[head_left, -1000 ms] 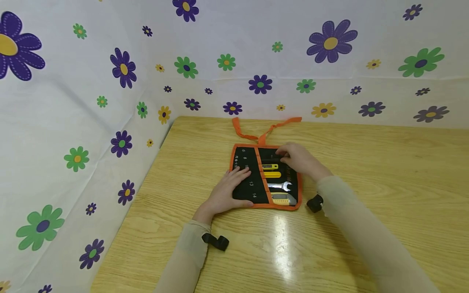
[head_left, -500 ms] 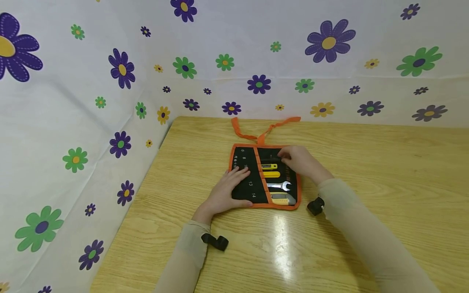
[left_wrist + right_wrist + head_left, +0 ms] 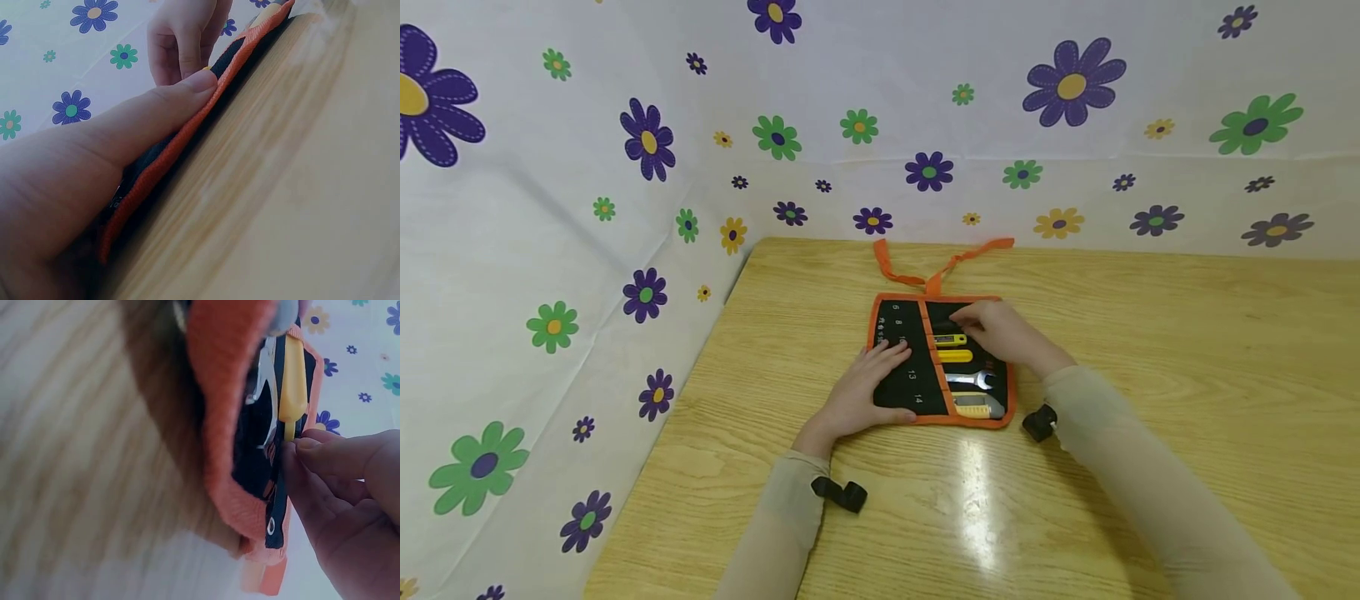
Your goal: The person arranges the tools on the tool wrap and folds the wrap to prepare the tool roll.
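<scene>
A black tool roll with orange trim lies unrolled on the table. My left hand rests across its numbered pocket panel, fingers spread and thumb along the near orange edge. In the left wrist view that thumb presses the trim. At the topmost pocket, my right hand has thumb and fingertip together on a slim dark tool, mostly hidden against the black cloth. Below it sit a yellow tool with a holed end, a yellow handle, a wrench and a utility knife.
Orange tie straps spread from the roll's far edge toward the flowered backdrop. The wooden table extends right and toward me. Each wrist wears a dark camera mount.
My right hand has shifted left along the dark tool, closer to the pocket opening. The left hand stays on the roll, and the view has moved very slightly.
</scene>
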A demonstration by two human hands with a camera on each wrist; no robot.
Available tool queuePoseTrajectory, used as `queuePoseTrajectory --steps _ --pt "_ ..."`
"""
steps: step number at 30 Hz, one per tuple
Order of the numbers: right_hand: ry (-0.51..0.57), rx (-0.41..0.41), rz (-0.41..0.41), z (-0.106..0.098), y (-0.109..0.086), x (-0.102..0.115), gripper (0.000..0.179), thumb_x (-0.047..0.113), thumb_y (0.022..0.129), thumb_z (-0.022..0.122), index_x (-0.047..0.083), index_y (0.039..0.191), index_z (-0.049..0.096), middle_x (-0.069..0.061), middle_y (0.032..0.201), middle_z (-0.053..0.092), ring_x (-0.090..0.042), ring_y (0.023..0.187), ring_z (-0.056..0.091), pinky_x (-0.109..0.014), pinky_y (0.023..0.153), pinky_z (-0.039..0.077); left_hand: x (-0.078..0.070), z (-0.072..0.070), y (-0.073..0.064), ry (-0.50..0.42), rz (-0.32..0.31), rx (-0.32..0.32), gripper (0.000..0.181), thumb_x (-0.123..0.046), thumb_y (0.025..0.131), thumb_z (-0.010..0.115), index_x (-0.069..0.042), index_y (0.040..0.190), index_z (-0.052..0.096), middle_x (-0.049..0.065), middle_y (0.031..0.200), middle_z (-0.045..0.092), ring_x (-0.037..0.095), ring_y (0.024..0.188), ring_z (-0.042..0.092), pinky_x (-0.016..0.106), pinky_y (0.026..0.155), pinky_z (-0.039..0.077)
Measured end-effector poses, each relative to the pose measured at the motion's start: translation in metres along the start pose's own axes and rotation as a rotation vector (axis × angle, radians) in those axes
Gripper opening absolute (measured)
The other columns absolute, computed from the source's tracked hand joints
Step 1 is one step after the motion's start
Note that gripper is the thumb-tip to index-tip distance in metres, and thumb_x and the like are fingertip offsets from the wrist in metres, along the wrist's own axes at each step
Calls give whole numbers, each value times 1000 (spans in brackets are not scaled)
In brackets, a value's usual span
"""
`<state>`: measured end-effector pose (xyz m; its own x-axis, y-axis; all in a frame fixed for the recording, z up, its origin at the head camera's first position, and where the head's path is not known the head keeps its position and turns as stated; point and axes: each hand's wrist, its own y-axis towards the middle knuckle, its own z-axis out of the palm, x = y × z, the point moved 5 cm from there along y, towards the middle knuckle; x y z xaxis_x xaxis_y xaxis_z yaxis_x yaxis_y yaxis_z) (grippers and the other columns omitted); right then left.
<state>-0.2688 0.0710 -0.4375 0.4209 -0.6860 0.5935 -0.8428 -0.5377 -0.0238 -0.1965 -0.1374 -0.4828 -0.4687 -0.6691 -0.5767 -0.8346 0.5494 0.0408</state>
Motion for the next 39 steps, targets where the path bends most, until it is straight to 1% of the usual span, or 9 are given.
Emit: queuePoseTrajectory --steps 6,10,12,16,21,26,31,36,39 --pt "7 0 -24 -1 -4 4 29 -4 95 52 -7 123 60 -20 113 64 -31 102 62 -43 88 50 0 1 1 3 -6 6 93 -56 76 73 -21 151 30 -9 156 21 13 145 6 37 116 1" --pt "34 -21 -35 -3 -15 5 30 -4 95 53 -7 124 58 -20 117 62 -32 104 60 -45 89 49 -1 1 1 -2 -1 4 93 -56 76 73 -21 151 30 -9 156 21 14 145 7 37 116 1" --pt "31 -42 -51 -5 -23 7 30 -1 95 55 -6 124 59 -19 117 61 -30 101 60 -44 87 50 -2 0 2 -10 2 3 93 -56 76 74 -21 151 31 -8 156 22 15 145 7 37 116 1" --pt "-5 -63 -95 -4 -42 13 29 6 93 62 -1 121 63 -12 107 62 -22 89 59 -38 77 51 -3 0 1 -16 -1 7 93 -55 76 74 -20 151 31 -7 156 22 15 145 7 37 116 1" --pt "-47 -8 -144 4 -65 23 32 20 91 68 3 118 66 -8 108 62 -22 95 58 -40 81 51 -2 -1 0 -15 -9 7 93 -55 76 74 -20 151 31 -7 156 23 15 145 8 37 116 1" --pt "-78 49 -181 14 -79 29 40 31 86 72 7 118 66 -4 109 60 -21 98 58 -38 85 51 0 -1 -1 -4 -9 3 93 -55 76 74 -20 151 31 -8 156 23 15 145 8 36 116 2" --pt "-122 47 -227 18 -86 32 45 35 80 77 8 115 68 -2 108 60 -19 96 57 -37 84 51 0 0 -1 0 -8 6 93 -56 76 73 -21 152 30 -8 156 22 14 145 7 36 116 1" --pt "-141 84 -224 23 -89 32 51 39 74 81 9 113 68 -1 109 58 -18 97 56 -36 85 52 0 -1 -1 -1 -10 3 93 -55 77 73 -21 151 30 -8 156 22 14 145 7 36 116 1" --pt "-153 98 -222 26 -90 32 54 37 71 83 8 114 67 -2 110 56 -19 99 55 -35 85 51 -1 -1 -1 -5 -9 1 93 -56 77 73 -21 151 31 -7 156 22 14 145 8 37 116 2"
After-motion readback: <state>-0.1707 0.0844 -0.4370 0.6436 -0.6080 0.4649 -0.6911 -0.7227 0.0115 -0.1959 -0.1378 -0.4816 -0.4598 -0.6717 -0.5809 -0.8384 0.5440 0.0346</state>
